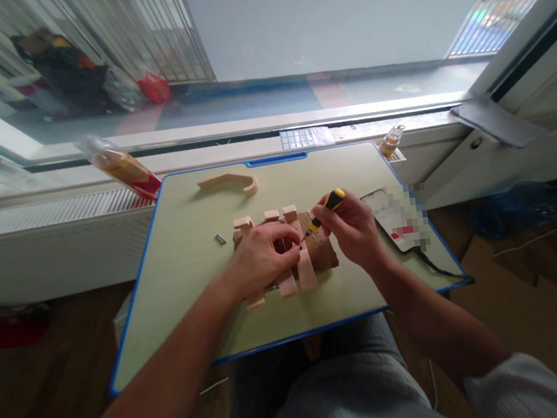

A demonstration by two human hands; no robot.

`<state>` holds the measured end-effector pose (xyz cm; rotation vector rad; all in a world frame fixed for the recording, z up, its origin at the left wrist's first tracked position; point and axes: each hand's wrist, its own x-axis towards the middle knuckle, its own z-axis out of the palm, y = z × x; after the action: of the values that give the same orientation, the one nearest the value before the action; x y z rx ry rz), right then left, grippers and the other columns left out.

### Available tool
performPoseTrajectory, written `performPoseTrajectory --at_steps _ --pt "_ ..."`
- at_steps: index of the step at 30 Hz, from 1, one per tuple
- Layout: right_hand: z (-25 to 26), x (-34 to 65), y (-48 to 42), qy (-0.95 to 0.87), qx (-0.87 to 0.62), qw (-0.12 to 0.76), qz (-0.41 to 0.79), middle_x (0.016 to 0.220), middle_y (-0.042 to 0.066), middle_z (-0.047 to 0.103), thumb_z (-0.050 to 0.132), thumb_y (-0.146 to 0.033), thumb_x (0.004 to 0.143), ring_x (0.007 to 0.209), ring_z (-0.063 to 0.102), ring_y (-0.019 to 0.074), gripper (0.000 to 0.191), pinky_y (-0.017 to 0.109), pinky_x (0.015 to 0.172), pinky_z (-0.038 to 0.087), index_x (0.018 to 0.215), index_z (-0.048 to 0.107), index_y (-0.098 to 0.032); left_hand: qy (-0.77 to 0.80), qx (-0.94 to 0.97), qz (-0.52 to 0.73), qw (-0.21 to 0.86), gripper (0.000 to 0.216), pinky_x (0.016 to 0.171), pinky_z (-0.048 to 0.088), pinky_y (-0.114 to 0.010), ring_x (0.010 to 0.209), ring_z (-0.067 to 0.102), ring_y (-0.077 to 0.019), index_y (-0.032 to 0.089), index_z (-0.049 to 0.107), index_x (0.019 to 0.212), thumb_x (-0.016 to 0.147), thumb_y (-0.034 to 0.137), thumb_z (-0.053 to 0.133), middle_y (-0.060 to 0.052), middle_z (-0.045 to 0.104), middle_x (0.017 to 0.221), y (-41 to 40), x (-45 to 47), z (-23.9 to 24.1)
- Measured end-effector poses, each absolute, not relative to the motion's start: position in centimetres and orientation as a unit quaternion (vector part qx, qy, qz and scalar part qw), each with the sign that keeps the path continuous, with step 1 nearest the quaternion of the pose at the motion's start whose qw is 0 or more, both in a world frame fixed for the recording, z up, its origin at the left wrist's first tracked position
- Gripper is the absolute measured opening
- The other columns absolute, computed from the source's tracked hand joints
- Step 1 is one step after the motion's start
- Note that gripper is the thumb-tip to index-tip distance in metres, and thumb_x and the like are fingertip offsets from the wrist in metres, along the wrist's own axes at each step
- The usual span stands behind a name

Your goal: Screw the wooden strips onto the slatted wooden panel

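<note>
A wooden assembly of pale slats on a brown piece (309, 259) lies in the middle of a small blue-edged lap table (176, 281). My left hand (263, 254) rests on it with fingers pinched at a slat, holding something too small to name. My right hand (354, 227) is closed round a yellow-and-black screwdriver (323, 209), its tip pointing down-left at the spot by my left fingertips. A small metal screw (220, 238) lies loose on the table to the left of the assembly.
A curved wooden piece (235, 180) lies near the table's far edge. A phone (398, 219) with a cable lies at the right. A wrapped packet (120, 165) and a small bottle (392, 140) stand on the window sill behind. My legs are under the table.
</note>
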<state>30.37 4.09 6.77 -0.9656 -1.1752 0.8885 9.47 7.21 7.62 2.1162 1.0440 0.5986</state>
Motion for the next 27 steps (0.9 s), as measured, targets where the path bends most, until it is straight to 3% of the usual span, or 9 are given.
performPoseTrajectory --at_steps 7,17,27 --pt "8.0 30.2 3.6 -0.603 -0.477 0.554 0.319 0.077 -0.001 0.070 0.079 -0.045 0.096 0.066 0.061 0.0142 0.026 0.030 0.066 0.050 0.090 0.066 -0.023 0.401 0.821 0.229 0.336 0.015 0.075 0.050 -0.030 0.079 0.069 -0.0171 0.022 0.086 0.096 0.088 0.021 0.074 0.000 0.079 0.088 7.3 9.4 7.7" --pt "9.4 30.4 3.9 -0.677 -0.486 0.493 0.248 0.077 -0.001 0.069 0.076 -0.042 0.097 0.069 0.058 0.0147 0.022 0.029 0.069 0.050 0.090 0.067 -0.023 0.397 0.816 0.230 0.351 0.011 0.074 0.050 -0.029 0.078 0.070 -0.0160 0.022 0.084 0.093 0.091 0.024 0.073 0.002 0.079 0.086 7.4 9.3 7.4" --pt "12.4 30.3 3.7 -0.777 -0.491 0.346 0.188 0.078 0.000 0.071 0.074 -0.040 0.100 0.067 0.062 0.0155 0.025 0.030 0.068 0.044 0.089 0.057 -0.024 0.397 0.817 0.224 0.354 0.017 0.079 0.055 -0.030 0.084 0.073 -0.0190 0.022 0.085 0.097 0.086 0.022 0.071 -0.001 0.082 0.094 7.5 9.0 7.1"
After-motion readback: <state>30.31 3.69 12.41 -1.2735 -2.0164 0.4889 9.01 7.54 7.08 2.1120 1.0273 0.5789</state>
